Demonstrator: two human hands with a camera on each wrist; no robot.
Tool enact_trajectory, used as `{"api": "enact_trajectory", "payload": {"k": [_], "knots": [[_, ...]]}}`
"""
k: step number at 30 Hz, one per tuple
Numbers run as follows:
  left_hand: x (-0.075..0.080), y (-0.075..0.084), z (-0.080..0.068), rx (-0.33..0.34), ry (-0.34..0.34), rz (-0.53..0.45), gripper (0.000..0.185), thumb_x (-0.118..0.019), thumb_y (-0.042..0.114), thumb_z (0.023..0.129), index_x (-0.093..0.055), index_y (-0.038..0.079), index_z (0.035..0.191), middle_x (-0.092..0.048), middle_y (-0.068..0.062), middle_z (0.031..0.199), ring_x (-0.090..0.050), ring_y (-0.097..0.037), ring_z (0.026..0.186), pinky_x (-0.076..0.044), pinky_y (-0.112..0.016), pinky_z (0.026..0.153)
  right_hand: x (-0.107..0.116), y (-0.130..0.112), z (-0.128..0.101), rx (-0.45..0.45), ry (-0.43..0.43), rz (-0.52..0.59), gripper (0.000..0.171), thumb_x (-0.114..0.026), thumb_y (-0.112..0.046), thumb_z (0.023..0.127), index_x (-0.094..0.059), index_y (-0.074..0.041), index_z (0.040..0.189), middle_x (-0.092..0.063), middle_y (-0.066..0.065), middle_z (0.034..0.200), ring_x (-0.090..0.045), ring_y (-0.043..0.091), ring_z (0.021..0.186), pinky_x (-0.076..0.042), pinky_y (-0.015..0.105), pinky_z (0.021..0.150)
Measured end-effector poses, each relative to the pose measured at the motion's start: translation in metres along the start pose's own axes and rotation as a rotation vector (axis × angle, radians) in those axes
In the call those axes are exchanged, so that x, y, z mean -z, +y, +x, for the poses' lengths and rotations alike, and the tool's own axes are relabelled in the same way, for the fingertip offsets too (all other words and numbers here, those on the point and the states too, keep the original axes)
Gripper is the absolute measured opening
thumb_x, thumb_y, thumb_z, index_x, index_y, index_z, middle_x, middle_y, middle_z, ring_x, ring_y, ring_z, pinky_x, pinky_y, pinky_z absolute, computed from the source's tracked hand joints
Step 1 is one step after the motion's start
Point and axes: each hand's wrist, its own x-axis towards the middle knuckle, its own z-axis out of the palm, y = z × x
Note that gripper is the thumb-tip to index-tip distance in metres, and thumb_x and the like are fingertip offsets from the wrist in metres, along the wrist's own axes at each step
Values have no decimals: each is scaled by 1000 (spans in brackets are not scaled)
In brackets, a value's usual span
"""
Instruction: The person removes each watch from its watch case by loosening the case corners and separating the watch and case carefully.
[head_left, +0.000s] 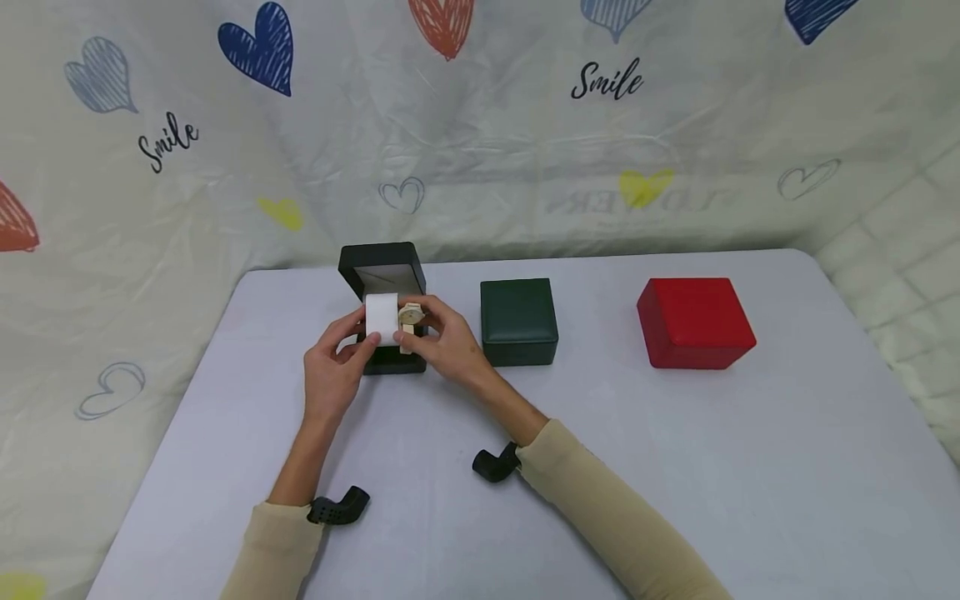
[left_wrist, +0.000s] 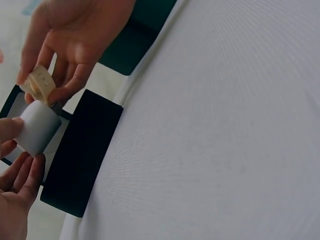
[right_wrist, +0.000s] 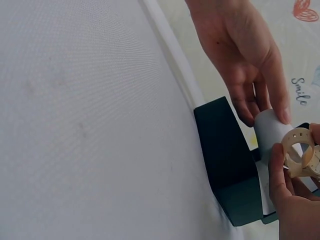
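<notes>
A cream wristwatch is pinched between the thumb and fingers of my right hand, its strap forming a loop in the right wrist view. My left hand grips a white watch cushion by its side, thumb at the near end. The watch sits at the right end of the cushion, strap loop beside it. Both are held over a dark green watch box whose lid stands up at the back, pale lining showing. The hands hide much of the box's inside.
To the right stands a closed dark green box, close by my right forearm. A closed red box is farther right on the white table. Behind the table's back edge hangs a curtain printed with hearts.
</notes>
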Motion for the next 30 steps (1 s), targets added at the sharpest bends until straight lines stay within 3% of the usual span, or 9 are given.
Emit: {"api": "enact_trajectory", "payload": {"k": [8, 17, 23, 30], "knots": [[3, -1, 1, 11, -7, 30, 45, -76, 15, 96, -68, 19, 140, -65, -6, 137, -60, -19, 119, -55, -9, 90, -2, -1, 2, 2, -5, -5, 50, -72, -6, 97, -55, 0, 143, -59, 19, 140, -60, 35, 129, -52, 51, 109], [4, -3, 4, 59, -27, 78, 46, -75, 18, 97, -66, 17, 142, -66, -9, 138, -63, -13, 113, -57, -9, 83, -1, -3, 4, -25, -8, -48, 49, -73, -9, 97, -56, -4, 143, -61, 15, 142, -62, 32, 128, -56, 46, 106], [6, -1, 5, 102, -49, 142, 46, -74, 21, 98, -64, 18, 144, -65, -9, 140, -62, -10, 109, -59, -16, 68, -3, -1, 4, -29, -8, -70, 49, -75, -8, 94, -58, -4, 140, -63, 16, 139, -63, 34, 127, -53, 51, 107], [6, 3, 3, 158, -51, 232, 48, -74, 28, 98, -64, 24, 145, -67, -9, 139, -64, -17, 106, -51, -20, 50, -2, 1, 2, -45, 1, -86, 50, -76, -8, 94, -59, -6, 140, -63, 15, 139, -64, 33, 127, -54, 49, 107]]}}
